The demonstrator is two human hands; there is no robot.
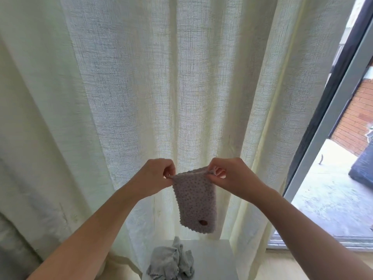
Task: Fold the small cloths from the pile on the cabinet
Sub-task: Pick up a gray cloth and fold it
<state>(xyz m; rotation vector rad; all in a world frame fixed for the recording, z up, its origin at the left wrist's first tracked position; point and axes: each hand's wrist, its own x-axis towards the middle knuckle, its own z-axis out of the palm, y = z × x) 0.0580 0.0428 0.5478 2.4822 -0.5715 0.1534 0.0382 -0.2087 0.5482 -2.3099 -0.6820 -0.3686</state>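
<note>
A small pale pink cloth point(194, 201) with a dotted, bumpy weave hangs in the air, folded into a narrow strip. It has a small hole near its lower edge. My left hand point(155, 177) pinches its top left corner. My right hand point(232, 176) pinches the top right corner. Below, on the white cabinet point(214, 259), lies a crumpled pile of grey cloths point(171, 263) at the left side of the top.
A cream curtain point(141, 87) hangs right behind the cabinet and fills most of the view. At the right a glass door frame point(331, 114) opens onto a paved yard with a brick wall. Light wooden floor shows beside the cabinet.
</note>
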